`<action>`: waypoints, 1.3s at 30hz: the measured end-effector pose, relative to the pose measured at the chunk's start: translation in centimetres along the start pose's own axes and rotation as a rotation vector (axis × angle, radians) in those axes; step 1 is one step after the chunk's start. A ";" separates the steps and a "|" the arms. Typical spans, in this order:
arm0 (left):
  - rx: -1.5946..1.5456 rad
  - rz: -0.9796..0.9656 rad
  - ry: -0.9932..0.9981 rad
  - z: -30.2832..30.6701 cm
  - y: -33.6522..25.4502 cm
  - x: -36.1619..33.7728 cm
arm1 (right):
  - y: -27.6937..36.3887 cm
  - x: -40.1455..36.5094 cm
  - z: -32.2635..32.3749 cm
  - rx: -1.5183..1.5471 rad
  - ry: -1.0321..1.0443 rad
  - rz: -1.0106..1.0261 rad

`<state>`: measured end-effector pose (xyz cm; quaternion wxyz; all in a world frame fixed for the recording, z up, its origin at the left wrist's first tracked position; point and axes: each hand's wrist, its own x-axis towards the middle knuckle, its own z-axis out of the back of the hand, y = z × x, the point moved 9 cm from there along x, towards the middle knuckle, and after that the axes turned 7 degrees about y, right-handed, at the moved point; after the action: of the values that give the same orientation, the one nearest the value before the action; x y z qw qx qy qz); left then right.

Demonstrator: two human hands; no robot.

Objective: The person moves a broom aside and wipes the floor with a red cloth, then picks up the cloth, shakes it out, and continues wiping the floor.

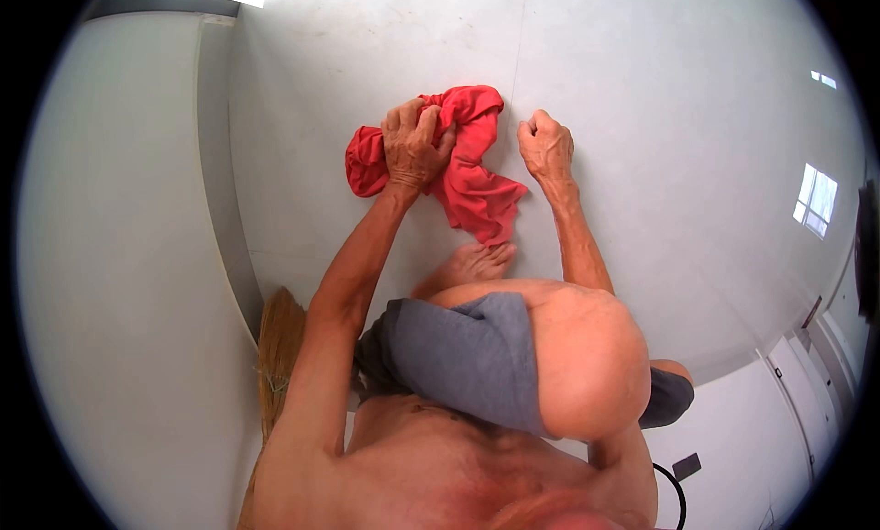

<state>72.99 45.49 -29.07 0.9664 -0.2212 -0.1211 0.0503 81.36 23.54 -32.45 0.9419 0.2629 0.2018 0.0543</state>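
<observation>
A crumpled red cloth [472, 177] lies on the pale, smooth floor ahead of my bare foot. My left hand [415, 147] presses down on the cloth's left part, its fingers bent over the folds and gripping it. One end of the cloth bunches up left of that hand, and a loose end trails toward my toes. To the right of the cloth, apart from it, my right hand [547, 147] rests closed in a fist on the floor. Nothing shows in it.
A pale wall [119, 209] with a grey base strip runs down the left side. A straw broom [278, 347] leans beside my left arm. My bent knee [591, 369] is close below my hands. A small dark object [686, 466] and black cable lie at the lower right.
</observation>
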 end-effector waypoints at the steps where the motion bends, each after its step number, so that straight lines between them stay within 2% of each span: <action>1: -0.001 -0.004 -0.004 0.0 -0.1 0.0 | 0.4 -0.2 0.1 0.015 -0.009 0.016; 5: -0.007 0.001 -0.002 -0.1 -0.1 -0.1 | 0.8 -0.3 -0.5 -0.047 -0.089 0.154; 8: 0.003 -0.004 -0.007 0.2 -0.1 0.0 | -0.4 0.0 -0.6 -0.025 -0.027 0.051; 14: -0.008 0.004 0.008 0.1 -0.3 -0.2 | 0.8 -0.3 -0.4 -0.025 -0.074 0.147; 17: -0.003 -0.004 -0.003 -0.1 0.1 0.1 | -0.2 0.2 -0.5 -0.052 0.005 0.016; 21: 0.003 -0.046 -0.002 0.2 -0.4 0.1 | -0.4 -1.4 -0.9 0.167 -0.104 -0.012; 23: -0.006 -0.087 0.007 0.2 -1.1 -0.1 | 0.8 -3.2 -1.8 0.322 -0.129 -0.033; 26: -0.022 -0.182 0.008 1.6 -2.1 -0.3 | 5.5 -4.9 -0.6 0.199 -0.250 -0.048; 29: -0.144 -0.267 0.051 3.6 -4.0 -0.8 | 6.8 -4.5 -3.1 0.247 -0.143 -0.031; 31: -0.163 -0.277 0.119 4.8 -5.6 -1.1 | 7.0 -5.8 -2.3 0.247 -0.175 -0.055; 34: -0.182 -0.220 0.086 6.0 -7.0 -0.8 | 6.6 -8.0 -1.0 0.241 -0.219 -0.055; 39: -0.170 0.002 0.144 4.0 -6.1 -0.3 | 8.1 -7.4 -0.5 0.199 -0.232 0.039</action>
<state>71.92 41.67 -22.98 0.9502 -0.3056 -0.0552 0.0249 74.46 29.21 -26.06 0.9269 0.3635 0.0907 0.0217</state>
